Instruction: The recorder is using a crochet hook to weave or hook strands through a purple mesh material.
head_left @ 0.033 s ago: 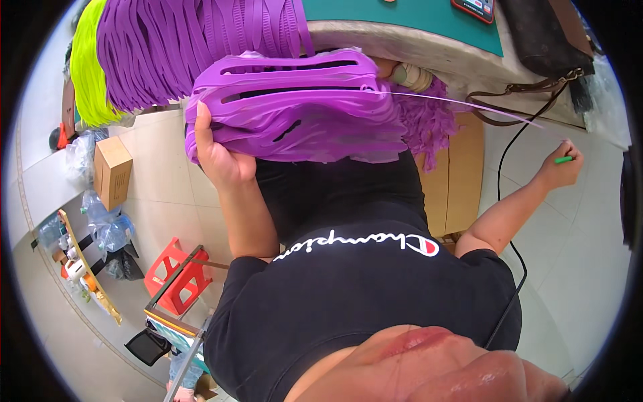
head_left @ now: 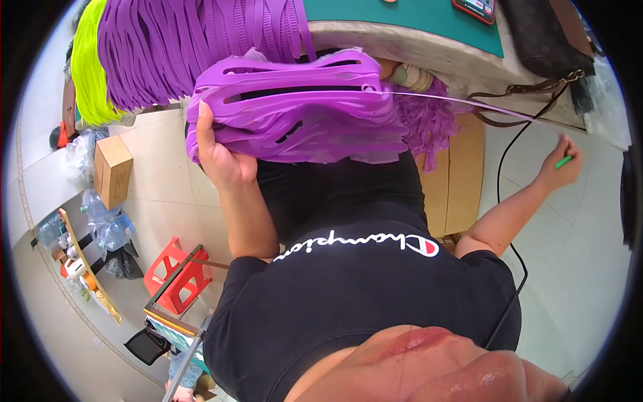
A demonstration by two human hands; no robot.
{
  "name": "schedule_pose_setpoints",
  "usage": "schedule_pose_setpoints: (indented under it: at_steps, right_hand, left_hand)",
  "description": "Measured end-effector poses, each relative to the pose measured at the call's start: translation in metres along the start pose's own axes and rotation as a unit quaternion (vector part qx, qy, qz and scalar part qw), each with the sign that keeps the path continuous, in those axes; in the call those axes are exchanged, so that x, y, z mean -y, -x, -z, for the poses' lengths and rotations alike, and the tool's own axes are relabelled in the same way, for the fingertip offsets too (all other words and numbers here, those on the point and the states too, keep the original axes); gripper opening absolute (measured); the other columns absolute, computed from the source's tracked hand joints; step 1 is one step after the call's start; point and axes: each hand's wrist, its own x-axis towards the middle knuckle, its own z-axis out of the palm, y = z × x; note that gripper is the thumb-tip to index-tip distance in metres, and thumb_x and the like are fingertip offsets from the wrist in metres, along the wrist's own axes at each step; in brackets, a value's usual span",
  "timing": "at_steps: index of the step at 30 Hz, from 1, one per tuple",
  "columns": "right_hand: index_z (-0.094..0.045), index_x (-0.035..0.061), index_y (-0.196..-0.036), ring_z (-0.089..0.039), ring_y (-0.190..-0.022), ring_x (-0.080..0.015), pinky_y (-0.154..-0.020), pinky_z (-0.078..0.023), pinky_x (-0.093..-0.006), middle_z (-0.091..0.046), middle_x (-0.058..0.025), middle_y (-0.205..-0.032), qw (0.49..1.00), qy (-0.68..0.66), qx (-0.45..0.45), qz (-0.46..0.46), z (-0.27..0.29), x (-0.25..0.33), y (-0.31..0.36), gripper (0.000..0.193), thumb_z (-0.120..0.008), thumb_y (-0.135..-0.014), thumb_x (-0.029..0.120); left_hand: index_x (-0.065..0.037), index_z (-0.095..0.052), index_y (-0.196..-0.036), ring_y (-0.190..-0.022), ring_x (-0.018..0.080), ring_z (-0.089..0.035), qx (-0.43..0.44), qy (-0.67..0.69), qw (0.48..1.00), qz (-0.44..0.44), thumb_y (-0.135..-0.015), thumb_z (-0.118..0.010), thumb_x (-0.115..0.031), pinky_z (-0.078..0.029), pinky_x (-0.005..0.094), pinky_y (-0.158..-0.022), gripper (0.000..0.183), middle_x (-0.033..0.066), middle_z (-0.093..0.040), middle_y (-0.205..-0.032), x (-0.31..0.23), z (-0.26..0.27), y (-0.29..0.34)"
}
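The purple bundle (head_left: 335, 127) of layered strips lies across the person's lap, near side of the table; it looks soft, floppy and moderately heavy, hard to tear in bulk, best held by its thick left edge. The left hand (head_left: 229, 164) grasps that edge, thumb on top. The right hand (head_left: 560, 172), out right, is curled round a green tool (head_left: 563, 161); whether it also pinches the thin strip (head_left: 435, 97) cannot be told.
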Motion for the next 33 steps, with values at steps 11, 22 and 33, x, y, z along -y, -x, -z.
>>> schedule_pose_setpoints:
  at_steps: [11, 22, 33]
  right_hand:
    - [-0.033, 0.0045, -0.07, -0.06, -0.087, -0.0149, -0.079, -0.047, -0.026, -0.066, -0.0139, -0.096, 0.65, -0.523, 0.514, 0.201, 0.021, 0.169, 0.156, 0.031, -0.059, -0.085, -0.004]
    - [-0.033, 0.0064, -0.072, -0.053, -0.08, -0.012, -0.072, -0.045, -0.0251, -0.064, -0.0106, -0.091, 0.501, -0.533, 0.659, 0.177, 0.008, 0.192, 0.17, 0.032, -0.06, -0.089, 0.003]
    - [-0.031, 0.0102, -0.073, -0.05, -0.078, -0.0107, -0.072, -0.043, -0.0246, -0.059, -0.0062, -0.087, 0.358, -0.545, 0.734, 0.191, 0.002, 0.189, 0.171, 0.034, -0.061, -0.087, 0.002]
  left_hand:
    - [0.003, -0.05, -0.122, -0.104, 0.0213, -0.059, 0.122, -0.108, 0.986, 0.042, -0.094, -0.053, -0.017, -0.047, 0.034, -0.092, 0.035, 0.0133, -0.06, -0.114, 0.03, -0.025, 0.04]
    - [0.006, -0.049, -0.118, -0.094, 0.0285, -0.065, 0.186, -0.17, 0.968, 0.009, -0.093, -0.054, -0.022, -0.054, 0.0381, -0.08, 0.038, 0.0192, -0.063, -0.104, 0.022, -0.032, 0.053]
    - [0.01, -0.051, -0.112, -0.094, 0.0351, -0.065, 0.219, -0.198, 0.955, 0.007, -0.092, -0.052, -0.032, -0.051, 0.0432, -0.086, 0.047, 0.0202, -0.066, -0.08, 0.021, -0.036, 0.052]
